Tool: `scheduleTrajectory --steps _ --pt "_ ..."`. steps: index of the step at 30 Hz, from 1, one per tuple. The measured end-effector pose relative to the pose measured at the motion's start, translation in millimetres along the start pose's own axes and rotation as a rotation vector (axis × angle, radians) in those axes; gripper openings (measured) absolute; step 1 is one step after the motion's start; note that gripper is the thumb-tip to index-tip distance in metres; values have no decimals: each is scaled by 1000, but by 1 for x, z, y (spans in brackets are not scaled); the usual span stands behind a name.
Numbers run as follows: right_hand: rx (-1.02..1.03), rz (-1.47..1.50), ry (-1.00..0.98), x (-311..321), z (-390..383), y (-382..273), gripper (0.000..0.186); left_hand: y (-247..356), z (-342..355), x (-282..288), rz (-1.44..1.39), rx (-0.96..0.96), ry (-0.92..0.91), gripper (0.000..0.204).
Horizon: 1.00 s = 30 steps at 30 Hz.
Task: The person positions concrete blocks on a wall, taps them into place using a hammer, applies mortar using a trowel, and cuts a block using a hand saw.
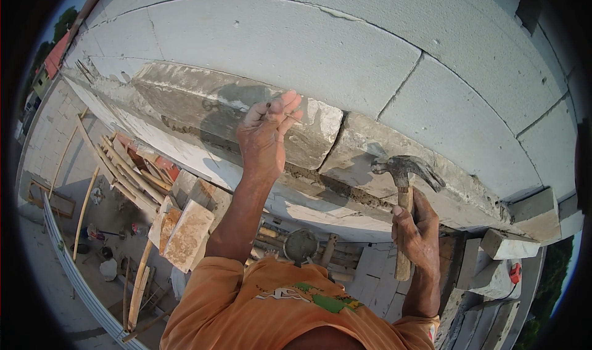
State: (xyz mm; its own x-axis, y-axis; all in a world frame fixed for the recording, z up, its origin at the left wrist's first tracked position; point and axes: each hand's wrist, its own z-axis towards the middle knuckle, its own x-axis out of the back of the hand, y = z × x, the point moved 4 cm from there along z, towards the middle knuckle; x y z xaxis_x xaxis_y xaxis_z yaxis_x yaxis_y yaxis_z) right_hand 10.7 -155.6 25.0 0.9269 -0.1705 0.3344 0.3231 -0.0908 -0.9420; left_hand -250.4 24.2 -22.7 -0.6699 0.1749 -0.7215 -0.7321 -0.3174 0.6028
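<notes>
My left hand (265,128) is raised in front of a grey, mortar-streaked block course (320,128), thumb and fingers pinching what looks like a thin nail (295,117) close to the block's face. My right hand (418,233) grips the wooden handle of a claw hammer (404,174), its metal head up beside the cracked joint between two rough blocks. Above them rises a wall of pale aerated blocks (271,36). A rough mortar seam (345,190) runs below the grey blocks.
Below lie stacked block pieces (185,239), bamboo poles (123,165), a corrugated sheet (74,276) and a round bucket of grey mix (301,245) on planking. At right, loose blocks (505,245) sit near a red tool (515,273). The drop to the ground is at left.
</notes>
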Motion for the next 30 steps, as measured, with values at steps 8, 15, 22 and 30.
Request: scheduleTrajectory --steps 8,15,22,30 --pt "18 73 91 -4 -7 22 54 -25 0 -32 147 43 -25 40" --pt "-4 59 13 -16 1 12 50 -20 7 -26 285 16 21 39" --pt "-45 48 -1 -6 2 24 48 -12 6 -32 565 35 5 34" --pt "-76 20 -21 -4 2 14 47 -13 14 -24 646 91 -33 44"
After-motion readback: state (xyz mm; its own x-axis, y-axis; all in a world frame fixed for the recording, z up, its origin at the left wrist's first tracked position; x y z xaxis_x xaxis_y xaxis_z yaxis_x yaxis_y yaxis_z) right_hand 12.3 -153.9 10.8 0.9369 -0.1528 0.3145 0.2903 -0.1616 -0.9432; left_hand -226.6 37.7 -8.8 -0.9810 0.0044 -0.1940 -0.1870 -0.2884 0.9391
